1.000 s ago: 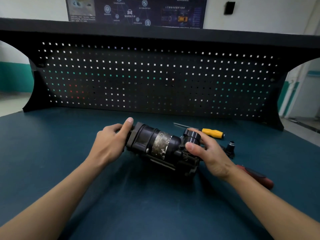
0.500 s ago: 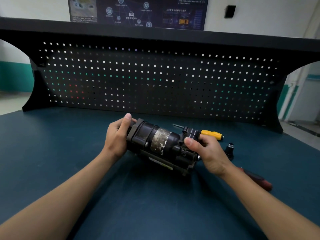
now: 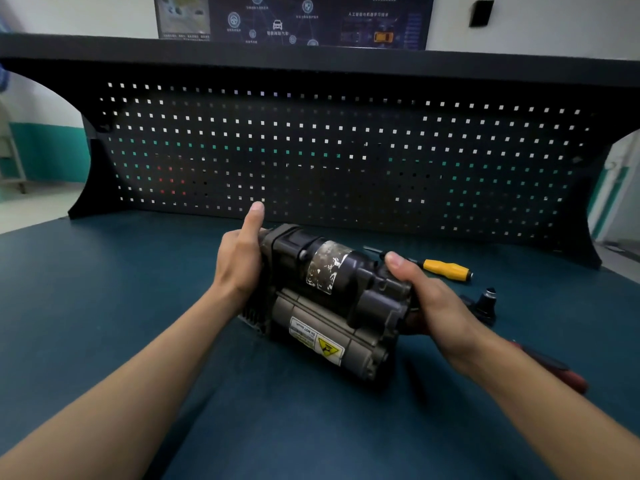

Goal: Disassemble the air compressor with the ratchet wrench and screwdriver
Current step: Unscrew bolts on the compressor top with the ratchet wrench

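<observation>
One air compressor (image 3: 325, 299) sits in the middle of the frame, held between two hands and lying slantwise from upper left to lower right. The left hand (image 3: 239, 261) grips its left end cap, palm against the end and fingers curled out of sight behind it, with the thumb sticking straight up. The right hand (image 3: 433, 306) grips the opposite end, thumb laid over the top of the black fittings and fingers wrapped round the far side. The body spans the gap between the two palms, its grey lower cylinder turned toward the camera. Whether its lower edge touches the table (image 3: 104, 306) cannot be told.

The compressor carries two labels: one worn silver one on the dark upper cylinder and one white one with a yellow warning triangle on the grey cylinder.

One screwdriver (image 3: 446, 269) with a yellow handle lies on the table just beyond the right thumb, to the centre right. One ratchet wrench (image 3: 564, 374) lies at the right, its red handle showing past the right forearm and its dark head standing near the wrist.

One black pegboard (image 3: 346, 150) fills the upper half, with one dark poster (image 3: 294, 19) above it at top centre.
</observation>
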